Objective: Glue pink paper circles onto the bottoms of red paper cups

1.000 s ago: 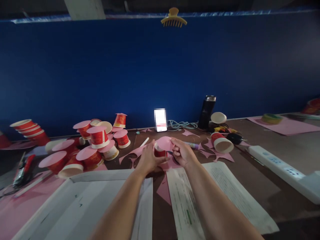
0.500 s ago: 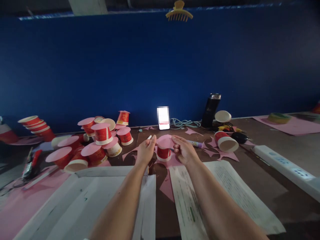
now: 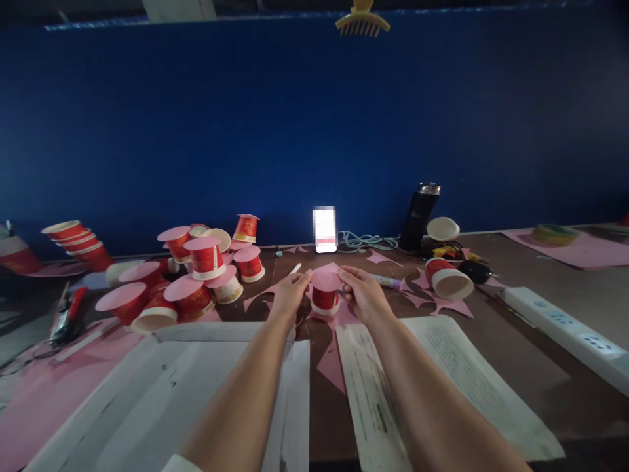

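In the middle of the head view, a pink paper disc (image 3: 326, 279) lies over the upturned base of a red paper cup (image 3: 324, 303). The fingertips of my left hand (image 3: 291, 293) are closed at the disc's left edge. On the opposite edge, my right hand (image 3: 364, 290) pinches the paper between thumb and forefinger. Something small and dark shows by the right fingers; I cannot make out what it is. Beneath the cup are pink paper scraps (image 3: 344, 316).
Left stand several red cups topped with pink discs (image 3: 204, 262) and a stack of cups (image 3: 81, 246). A lit phone (image 3: 325, 229) leans at the back. A black flask (image 3: 419, 216), a tipped cup (image 3: 448, 278) and a power strip (image 3: 565, 328) are right. A white box lid (image 3: 171, 393) lies in front.
My left fingers have come down and closed at the disc's left edge. My right hand keeps its pinch. The whole view has shifted slightly.
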Tool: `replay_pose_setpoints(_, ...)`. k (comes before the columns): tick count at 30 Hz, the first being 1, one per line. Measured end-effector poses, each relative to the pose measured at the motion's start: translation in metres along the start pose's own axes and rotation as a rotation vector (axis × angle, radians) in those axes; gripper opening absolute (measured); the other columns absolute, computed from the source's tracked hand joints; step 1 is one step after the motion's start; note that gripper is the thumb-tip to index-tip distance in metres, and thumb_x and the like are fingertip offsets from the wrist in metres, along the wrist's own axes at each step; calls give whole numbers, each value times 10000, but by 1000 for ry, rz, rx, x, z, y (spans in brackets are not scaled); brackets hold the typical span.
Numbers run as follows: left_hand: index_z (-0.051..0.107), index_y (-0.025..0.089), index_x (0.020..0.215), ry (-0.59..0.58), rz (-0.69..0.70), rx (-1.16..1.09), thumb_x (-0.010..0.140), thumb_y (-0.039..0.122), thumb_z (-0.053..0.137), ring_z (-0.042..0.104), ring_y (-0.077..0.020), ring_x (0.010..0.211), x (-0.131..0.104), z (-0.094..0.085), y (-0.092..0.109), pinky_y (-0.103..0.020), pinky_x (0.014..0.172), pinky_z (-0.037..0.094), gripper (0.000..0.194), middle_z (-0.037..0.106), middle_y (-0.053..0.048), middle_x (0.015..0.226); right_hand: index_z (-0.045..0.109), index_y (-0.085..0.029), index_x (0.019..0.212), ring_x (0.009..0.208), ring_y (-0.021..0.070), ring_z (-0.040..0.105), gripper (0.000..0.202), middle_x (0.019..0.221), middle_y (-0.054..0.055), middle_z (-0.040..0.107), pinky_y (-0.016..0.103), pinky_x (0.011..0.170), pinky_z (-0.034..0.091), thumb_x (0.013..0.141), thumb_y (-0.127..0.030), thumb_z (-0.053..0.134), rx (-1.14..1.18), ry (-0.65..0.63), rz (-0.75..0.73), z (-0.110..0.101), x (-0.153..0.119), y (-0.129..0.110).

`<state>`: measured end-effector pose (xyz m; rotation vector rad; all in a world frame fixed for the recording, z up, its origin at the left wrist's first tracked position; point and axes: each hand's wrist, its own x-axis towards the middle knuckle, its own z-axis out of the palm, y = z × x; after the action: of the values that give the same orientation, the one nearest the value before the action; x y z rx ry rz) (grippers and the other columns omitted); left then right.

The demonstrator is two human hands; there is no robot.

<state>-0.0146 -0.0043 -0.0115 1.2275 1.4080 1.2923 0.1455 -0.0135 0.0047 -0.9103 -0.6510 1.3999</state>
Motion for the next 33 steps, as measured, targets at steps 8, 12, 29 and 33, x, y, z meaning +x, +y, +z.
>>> replay_pose_setpoints(8,523,184,597,6,-8,-27,694,573,626,370,-78,408,1,4,-3,-225,428,266,414,468,37,490,617,-157,819,351,38,387,295,442,-70,506,129,292,286,595,-173,808,-18,33,-1,0,3,4)
replay_pose_setpoints(12,495,186,598,-27,-50,-83,695,558,636,349,-66,387,-1,6,-2,-214,409,251,410,440,50,477,621,-152,800,358,36,383,265,437,-70,494,124,293,273,602,-177,796,-26,31,3,0,4,5)
replay_pose_setpoints(29,570,162,621,-71,-48,-159,606,561,715,428,-80,442,-5,8,2,-219,442,317,424,496,34,497,624,-144,726,357,34,378,169,423,-62,479,122,304,264,638,-183,763,-80,29,41,3,1,7)
replay_pose_setpoints(33,584,157,639,-99,-50,-211,611,543,718,429,-79,442,-6,8,2,-221,447,331,410,505,35,504,595,-147,677,350,28,353,164,413,-65,451,121,305,258,671,-211,745,-80,22,47,3,0,7)
